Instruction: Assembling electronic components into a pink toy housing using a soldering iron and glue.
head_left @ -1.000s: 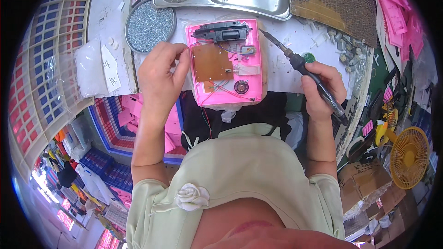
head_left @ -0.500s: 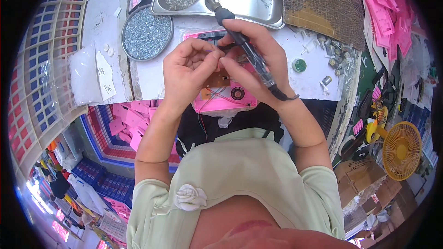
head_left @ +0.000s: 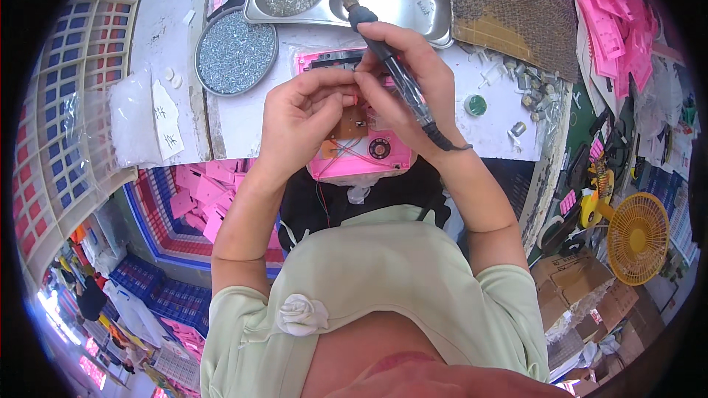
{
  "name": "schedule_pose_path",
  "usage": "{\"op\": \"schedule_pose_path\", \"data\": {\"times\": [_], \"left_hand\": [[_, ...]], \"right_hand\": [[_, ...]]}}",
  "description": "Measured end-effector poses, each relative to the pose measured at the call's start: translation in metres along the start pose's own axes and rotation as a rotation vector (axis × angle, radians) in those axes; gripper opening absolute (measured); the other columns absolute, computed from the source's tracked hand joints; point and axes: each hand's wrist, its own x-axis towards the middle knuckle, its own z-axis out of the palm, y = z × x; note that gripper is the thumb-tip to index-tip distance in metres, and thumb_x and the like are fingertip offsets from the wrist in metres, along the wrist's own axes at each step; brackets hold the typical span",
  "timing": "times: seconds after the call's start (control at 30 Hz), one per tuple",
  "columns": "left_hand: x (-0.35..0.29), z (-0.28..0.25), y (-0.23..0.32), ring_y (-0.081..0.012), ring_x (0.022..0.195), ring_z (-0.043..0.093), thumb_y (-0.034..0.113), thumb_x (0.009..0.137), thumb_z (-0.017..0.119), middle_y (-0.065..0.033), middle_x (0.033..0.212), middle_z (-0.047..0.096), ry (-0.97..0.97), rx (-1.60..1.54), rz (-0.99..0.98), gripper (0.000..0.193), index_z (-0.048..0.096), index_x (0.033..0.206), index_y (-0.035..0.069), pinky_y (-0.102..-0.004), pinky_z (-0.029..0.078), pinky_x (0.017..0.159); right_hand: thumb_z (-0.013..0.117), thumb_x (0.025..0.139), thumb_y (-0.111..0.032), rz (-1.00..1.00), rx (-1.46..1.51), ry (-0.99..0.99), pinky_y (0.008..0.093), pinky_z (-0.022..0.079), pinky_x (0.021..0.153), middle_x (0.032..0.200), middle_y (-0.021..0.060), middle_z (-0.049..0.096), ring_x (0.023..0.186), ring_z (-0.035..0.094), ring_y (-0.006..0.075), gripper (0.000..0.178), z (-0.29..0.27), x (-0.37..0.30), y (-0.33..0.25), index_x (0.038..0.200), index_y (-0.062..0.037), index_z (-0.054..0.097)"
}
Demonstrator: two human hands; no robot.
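Resting across my right hand point(head_left: 417, 77) is a black soldering iron with a clear handle point(head_left: 405, 87), its metal end pointing up and left toward the tray. The thumb and fingers of this hand reach in to meet those of my left hand point(head_left: 306, 114). My left fingers are closed in a pinch, with a bit of red wire showing beside them; what exactly they grip is hidden. Below both hands lies an open pink plastic housing point(head_left: 335, 169), holding a brown circuit board point(head_left: 350, 125), thin wires and a round black speaker point(head_left: 379, 149).
A metal compartment tray point(head_left: 448, 18) with small metal parts stands behind my hands. Left of it, a round dish point(head_left: 276, 55) is full of screws. Brown textured board point(head_left: 509, 18), a green-topped round item point(head_left: 476, 105) and small motors point(head_left: 542, 92) lie right. Pink parts point(head_left: 203, 195) fill a crate below.
My left index finger has straightened toward the right fingertips. The soldering iron has shifted slightly up and left with my right hand, and more of the housing's far end shows.
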Motion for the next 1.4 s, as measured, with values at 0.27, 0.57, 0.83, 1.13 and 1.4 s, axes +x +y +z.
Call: {"op": "schedule_pose_path", "data": {"times": [0.27, 0.57, 0.83, 1.13, 1.4], "left_hand": [[0.002, 0.002, 0.001, -0.0116, 0.088, 0.072, 0.000, 0.093, 0.072, -0.0086, 0.095, 0.076, 0.106, 0.303, 0.154, 0.009, 0.075, 0.101, -0.003, -0.0269, 0.058, 0.075], [0.008, -0.008, 0.016, -0.0136, 0.070, 0.067, 0.005, 0.090, 0.074, -0.0084, 0.088, 0.071, -0.005, 0.662, 0.274, 0.011, 0.074, 0.100, 0.000, -0.0273, 0.053, 0.062], [0.008, -0.013, 0.019, -0.0163, 0.070, 0.061, 0.006, 0.085, 0.077, -0.0096, 0.095, 0.061, 0.011, 0.721, 0.277, 0.010, 0.073, 0.091, 0.000, -0.0277, 0.050, 0.063], [0.014, -0.003, 0.011, -0.0249, 0.084, 0.061, 0.008, 0.078, 0.076, -0.0109, 0.094, 0.054, 0.037, 0.857, 0.322, 0.009, 0.073, 0.082, 0.001, -0.0356, 0.051, 0.072], [0.015, -0.004, 0.003, -0.0299, 0.082, 0.059, 0.013, 0.074, 0.076, -0.0120, 0.088, 0.056, 0.085, 0.856, 0.334, 0.012, 0.070, 0.077, 0.002, -0.0398, 0.050, 0.074]], "right_hand": [[0.070, 0.081, 0.003, 0.038, 0.061, -0.011, 0.0320, 0.054, 0.077, 0.098, 0.0094, 0.065, 0.083, 0.067, 0.0210, 0.050, 0.002, 0.000, -0.001, 0.128, -0.0085, 0.062], [0.070, 0.081, 0.004, 0.048, 0.035, -0.020, 0.0324, 0.054, 0.077, 0.100, 0.0097, 0.065, 0.087, 0.067, 0.0217, 0.049, 0.001, -0.004, 0.001, 0.127, -0.0089, 0.062], [0.076, 0.075, 0.003, -0.183, -0.353, 0.059, 0.0406, 0.052, 0.092, 0.102, 0.0093, 0.068, 0.088, 0.067, 0.0293, 0.054, -0.004, -0.033, 0.001, 0.125, -0.0119, 0.064], [0.086, 0.071, -0.003, -0.237, -0.357, 0.041, 0.0451, 0.050, 0.095, 0.091, 0.0076, 0.069, 0.086, 0.067, 0.0274, 0.048, -0.027, -0.048, 0.001, 0.116, -0.0065, 0.069], [0.080, 0.077, -0.001, -0.166, -0.127, 0.039, 0.0311, 0.045, 0.054, 0.075, 0.0106, 0.066, 0.060, 0.058, 0.0218, 0.026, -0.065, -0.055, -0.010, 0.100, 0.0007, 0.068]]}}
